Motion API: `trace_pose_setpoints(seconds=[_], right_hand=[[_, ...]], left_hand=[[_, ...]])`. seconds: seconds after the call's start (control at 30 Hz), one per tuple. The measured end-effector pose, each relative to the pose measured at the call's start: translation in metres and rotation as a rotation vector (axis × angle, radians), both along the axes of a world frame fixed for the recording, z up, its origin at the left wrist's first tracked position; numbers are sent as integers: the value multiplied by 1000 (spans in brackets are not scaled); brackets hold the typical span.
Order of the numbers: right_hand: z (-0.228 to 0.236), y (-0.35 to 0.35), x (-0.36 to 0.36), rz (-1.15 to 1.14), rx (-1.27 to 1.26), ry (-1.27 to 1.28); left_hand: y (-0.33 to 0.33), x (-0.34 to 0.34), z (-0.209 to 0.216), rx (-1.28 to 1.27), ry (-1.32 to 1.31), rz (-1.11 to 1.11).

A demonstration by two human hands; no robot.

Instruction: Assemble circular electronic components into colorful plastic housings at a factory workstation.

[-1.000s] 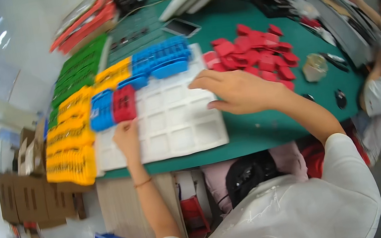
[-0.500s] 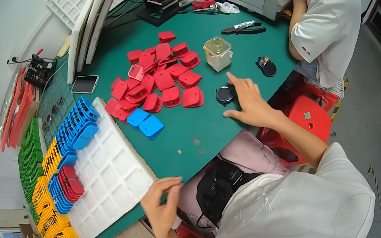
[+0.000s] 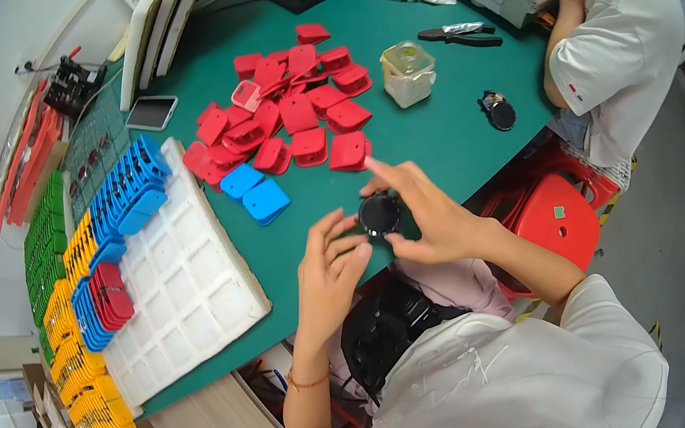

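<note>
A round black watch case (image 3: 379, 215) without a strap is raised near the front edge of the green table. My right hand (image 3: 438, 221) grips it from the right, with thumb and fingers at its rim. From the left comes my left hand (image 3: 327, 275), its fingers bent and apart, the tips at or close to the watch's left edge. Whether they press on it I cannot tell. Beyond the hands lie two blue plastic clip-like pieces (image 3: 267, 201) and a heap of similar red pieces (image 3: 297, 114).
A white gridded tray (image 3: 186, 301) lies at left, beside rows of blue (image 3: 128, 190), yellow (image 3: 87, 380) and green pieces (image 3: 48, 247). A clear jar (image 3: 409, 78), pliers (image 3: 462, 37), another watch case (image 3: 498, 110) and a phone (image 3: 152, 112) rest on the table. A co-worker (image 3: 619, 36) sits at right.
My right hand has taken hold of the watch case and brought it left and nearer to me. My left hand has moved up and right, over to the watch case.
</note>
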State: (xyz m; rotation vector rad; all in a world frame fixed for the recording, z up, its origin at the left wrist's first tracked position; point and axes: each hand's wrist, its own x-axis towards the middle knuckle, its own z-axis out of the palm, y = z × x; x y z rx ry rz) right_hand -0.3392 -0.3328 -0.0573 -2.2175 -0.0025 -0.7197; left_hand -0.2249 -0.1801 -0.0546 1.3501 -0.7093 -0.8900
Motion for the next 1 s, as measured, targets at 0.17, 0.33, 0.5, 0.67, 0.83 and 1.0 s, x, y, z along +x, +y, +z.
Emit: trace_pose_setpoints(seconds=[0.17, 0.33, 0.5, 0.67, 0.83, 1.0], right_hand=[[9, 15, 3, 220, -24, -50], [4, 33, 7, 39, 269, -69], [-15, 39, 27, 38, 594, 8], [-38, 39, 42, 46, 797, 15], [-39, 39, 47, 71, 848, 41], [-41, 40, 46, 44, 789, 65]], left_hand=[[1, -1, 6, -88, 195, 33], [12, -8, 11, -108, 118, 173], [18, 1, -2, -102, 17, 254], [15, 11, -18, -109, -14, 313], [16, 14, -31, -148, 20, 332], [18, 14, -33, -144, -26, 326]])
